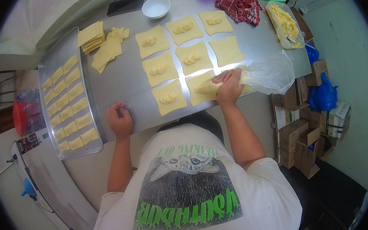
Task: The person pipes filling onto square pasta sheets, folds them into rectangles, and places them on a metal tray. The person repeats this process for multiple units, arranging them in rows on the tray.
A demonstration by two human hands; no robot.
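My right hand (230, 86) is wrapped round a clear piping bag (271, 74) of pale yellow filling. The bag's tip points left, low over a dough square (196, 99) at the table's near edge. Several flat dough squares lie in rows, most with a mound of filling (191, 58) in the middle. One dough square (227, 50) at the right is bare; part of another is hidden under the bag and hand. My left hand (119, 118) rests at the table's near edge, fingers loosely curled in, holding nothing.
Left stands a metal tray (99, 146) with rows of folded dough pieces. Beside it lie stacked dough sheets (91, 36) and loose sheets (108, 50). Behind are a white bowl (156, 7), a dark flat device (125, 5), a red cloth (240, 5) and a tub of yellow filling (285, 25).
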